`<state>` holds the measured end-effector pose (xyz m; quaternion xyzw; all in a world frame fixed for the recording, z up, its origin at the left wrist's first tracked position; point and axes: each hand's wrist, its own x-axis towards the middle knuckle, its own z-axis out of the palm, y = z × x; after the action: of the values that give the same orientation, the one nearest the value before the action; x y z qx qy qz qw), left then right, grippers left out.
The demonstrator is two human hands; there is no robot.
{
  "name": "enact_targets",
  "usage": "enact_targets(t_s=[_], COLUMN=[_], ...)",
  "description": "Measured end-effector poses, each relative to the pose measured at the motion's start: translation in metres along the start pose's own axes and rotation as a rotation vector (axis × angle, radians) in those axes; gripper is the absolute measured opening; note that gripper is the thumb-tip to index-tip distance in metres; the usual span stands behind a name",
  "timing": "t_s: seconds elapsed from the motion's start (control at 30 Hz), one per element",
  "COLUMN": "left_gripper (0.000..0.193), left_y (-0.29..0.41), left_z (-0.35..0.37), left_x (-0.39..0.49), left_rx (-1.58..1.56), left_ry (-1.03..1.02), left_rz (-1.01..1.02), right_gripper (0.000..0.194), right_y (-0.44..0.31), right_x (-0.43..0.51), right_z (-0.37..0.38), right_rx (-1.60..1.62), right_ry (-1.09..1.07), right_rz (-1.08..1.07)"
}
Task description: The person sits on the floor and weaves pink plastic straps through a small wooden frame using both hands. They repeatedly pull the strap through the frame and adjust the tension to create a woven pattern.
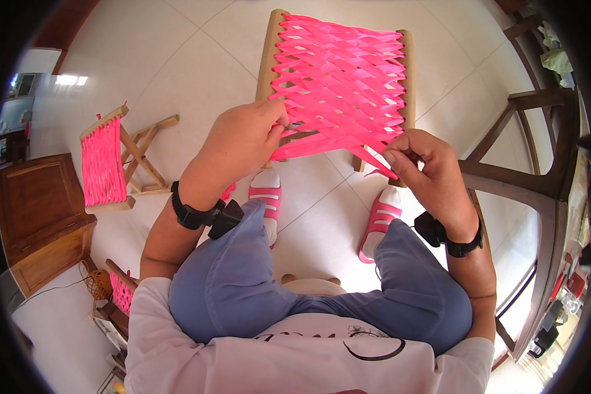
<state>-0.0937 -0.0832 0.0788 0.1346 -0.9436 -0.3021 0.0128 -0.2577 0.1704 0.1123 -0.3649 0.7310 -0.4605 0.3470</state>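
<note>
In front of me stands a wooden folding stool whose seat is a lattice of pink ribbon strung between two side rails. My left hand is at the left rail near the seat's near end, thumb and forefinger pinched on something thin and dark beside the ribbon; what it is I cannot tell. At the near right corner, my right hand pinches a pink strand by the right rail. Strands cross between the two hands, and a loose ribbon end lies beside the right rail's near end.
A second folding stool with pink webbing stands on the tiled floor at left, near a brown wooden cabinet. Lower left are a wicker basket and more pink webbing. Dark wooden furniture stands close at right.
</note>
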Motion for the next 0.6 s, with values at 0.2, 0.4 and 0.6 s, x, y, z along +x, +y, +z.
enact_targets(t_s=[0.2,0.4,0.6], left_gripper=[0.006,0.004,0.005], left_y=[-0.007,-0.009,-0.002], left_z=[0.001,0.001,0.0], left_x=[0.004,0.009,0.008], left_rx=[-0.138,-0.408,-0.452], left_ry=[-0.07,-0.181,-0.2], left_rz=[-0.006,-0.182,-0.258], right_gripper=[0.015,0.045,0.053], right_y=[0.003,0.013,0.02], right_x=[-0.001,0.003,0.003], right_z=[0.008,0.043,0.051], right_rx=[-0.16,-0.453,-0.602], right_ry=[-0.061,-0.167,-0.232], right_rz=[-0.031,-0.317,-0.294])
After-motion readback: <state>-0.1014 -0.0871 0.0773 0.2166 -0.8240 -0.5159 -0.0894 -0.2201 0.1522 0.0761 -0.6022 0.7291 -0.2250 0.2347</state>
